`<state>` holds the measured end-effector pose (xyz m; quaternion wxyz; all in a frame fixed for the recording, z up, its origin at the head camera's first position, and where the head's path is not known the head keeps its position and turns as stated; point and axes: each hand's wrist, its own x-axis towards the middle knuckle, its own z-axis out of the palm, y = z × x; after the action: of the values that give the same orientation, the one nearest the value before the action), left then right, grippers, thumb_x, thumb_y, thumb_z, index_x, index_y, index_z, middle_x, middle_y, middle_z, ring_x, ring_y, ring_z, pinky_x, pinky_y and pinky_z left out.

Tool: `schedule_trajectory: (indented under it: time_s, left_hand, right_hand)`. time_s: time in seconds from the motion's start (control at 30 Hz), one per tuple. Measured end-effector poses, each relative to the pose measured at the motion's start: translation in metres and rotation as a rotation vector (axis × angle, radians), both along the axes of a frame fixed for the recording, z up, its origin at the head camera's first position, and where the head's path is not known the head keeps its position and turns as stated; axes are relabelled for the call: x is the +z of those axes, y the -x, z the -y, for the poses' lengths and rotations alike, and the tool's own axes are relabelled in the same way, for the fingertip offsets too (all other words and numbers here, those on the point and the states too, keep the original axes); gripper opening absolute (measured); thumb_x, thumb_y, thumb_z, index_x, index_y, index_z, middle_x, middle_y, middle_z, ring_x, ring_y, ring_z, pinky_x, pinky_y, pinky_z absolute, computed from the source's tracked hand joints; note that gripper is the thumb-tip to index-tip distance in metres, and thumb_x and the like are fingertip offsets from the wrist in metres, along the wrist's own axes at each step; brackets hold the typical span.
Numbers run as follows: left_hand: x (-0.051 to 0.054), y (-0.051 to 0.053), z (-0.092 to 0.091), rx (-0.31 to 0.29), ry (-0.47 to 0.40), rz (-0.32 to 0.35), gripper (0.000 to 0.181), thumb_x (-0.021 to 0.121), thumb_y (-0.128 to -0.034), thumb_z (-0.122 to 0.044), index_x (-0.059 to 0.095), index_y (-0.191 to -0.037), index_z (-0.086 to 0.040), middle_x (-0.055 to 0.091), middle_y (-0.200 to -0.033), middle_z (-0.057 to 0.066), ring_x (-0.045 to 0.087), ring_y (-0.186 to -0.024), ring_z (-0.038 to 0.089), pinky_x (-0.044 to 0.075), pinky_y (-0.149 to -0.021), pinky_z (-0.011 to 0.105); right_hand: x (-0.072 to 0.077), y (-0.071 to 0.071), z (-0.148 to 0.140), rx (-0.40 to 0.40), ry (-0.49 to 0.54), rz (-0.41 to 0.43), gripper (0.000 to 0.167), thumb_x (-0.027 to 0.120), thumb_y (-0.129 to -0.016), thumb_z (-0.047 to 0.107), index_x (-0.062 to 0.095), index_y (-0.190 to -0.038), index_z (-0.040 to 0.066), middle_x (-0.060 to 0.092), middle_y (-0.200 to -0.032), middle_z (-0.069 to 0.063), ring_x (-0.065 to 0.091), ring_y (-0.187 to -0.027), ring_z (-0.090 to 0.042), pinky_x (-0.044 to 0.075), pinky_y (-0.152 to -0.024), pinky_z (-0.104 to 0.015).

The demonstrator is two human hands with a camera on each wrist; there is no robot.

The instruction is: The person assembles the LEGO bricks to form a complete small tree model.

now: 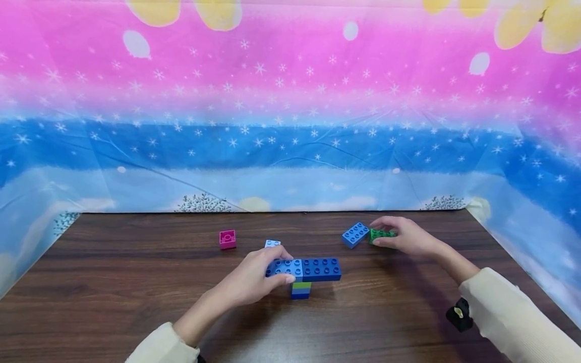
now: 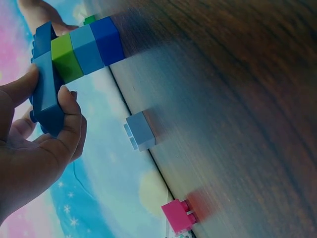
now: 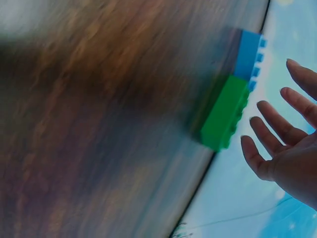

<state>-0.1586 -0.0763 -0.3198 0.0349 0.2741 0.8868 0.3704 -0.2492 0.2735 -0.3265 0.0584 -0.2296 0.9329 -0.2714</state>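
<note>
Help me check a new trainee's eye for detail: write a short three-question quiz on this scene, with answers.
1. Which brick is nearest the right hand?
2. True or false: the pink brick sits studs-up.
3. Below the top row that the left hand grips, how do the colours of the column run, top to bottom?
A. Dark blue, light blue, lime
B. Lime, light blue, dark blue
C. Light blue, dark blue, lime

Key:
1. The green brick.
2. False; the pink brick lies studs-down, hollow side up.
3. B.
</note>
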Motion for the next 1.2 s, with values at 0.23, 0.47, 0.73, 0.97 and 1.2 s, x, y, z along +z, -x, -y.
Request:
schedule_trajectory:
  time_s: [0.23,0.47,0.73,0.97,1.2]
  left_hand:
    - [0.0,0.0,0.0,-0.005,-0.005,0.01,0.022,0.062,-0.0882,-0.02,0.057,-0.105,-0.007,0.06,-0.103,0.007,0.054,-0.086,0.015,0.047,-0.074,0.033]
    - [0.0,-0.001,0.0,-0.011,-0.007,0.003,0.022,0.062,-0.0881,-0.019,0.057,-0.105,-0.006,0.06,-0.103,0.008,0.054,-0.085,0.015,0.047,-0.073,0.032]
    - [0.0,-0.001,0.0,-0.014,-0.009,-0.004,0.022,0.062,-0.088,-0.018,0.057,-0.106,-0.005,0.06,-0.104,0.008,0.054,-0.086,0.015,0.047,-0.074,0.033]
    - [0.0,0.0,0.0,-0.016,-0.006,-0.002,0.023,0.062,-0.0879,-0.019,0.057,-0.105,-0.005,0.061,-0.102,0.008,0.054,-0.085,0.014,0.047,-0.072,0.032]
    - [0.0,0.001,0.0,-0.012,0.002,-0.002,0.023,0.063,-0.0876,-0.02,0.057,-0.105,-0.006,0.061,-0.1,0.006,0.054,-0.083,0.013,0.047,-0.07,0.03]
  right_hand:
    - [-0.013,0.008,-0.016,-0.037,0.022,-0.013,0.043,0.064,-0.086,0.021,0.052,-0.122,0.0,0.054,-0.117,-0.017,0.051,-0.105,-0.033,0.042,-0.086,-0.049]
    - [-0.023,0.008,-0.02,-0.077,-0.026,-0.033,0.047,0.065,-0.086,0.025,0.051,-0.123,0.0,0.05,-0.117,-0.021,0.05,-0.101,-0.034,0.042,-0.08,-0.048]
    - [-0.032,0.01,-0.019,-0.09,-0.022,-0.036,0.046,0.065,-0.086,0.024,0.051,-0.122,0.001,0.053,-0.111,-0.018,0.052,-0.096,-0.029,0.043,-0.076,-0.044]
    - [-0.034,0.01,-0.022,-0.091,-0.024,-0.028,0.042,0.064,-0.086,0.016,0.051,-0.124,0.002,0.057,-0.107,-0.015,0.053,-0.095,-0.029,0.043,-0.075,-0.042]
    - [-0.033,0.006,-0.022,-0.092,-0.014,-0.01,0.045,0.065,-0.086,0.015,0.05,-0.125,0.0,0.055,-0.113,-0.019,0.053,-0.099,-0.032,0.044,-0.076,-0.043]
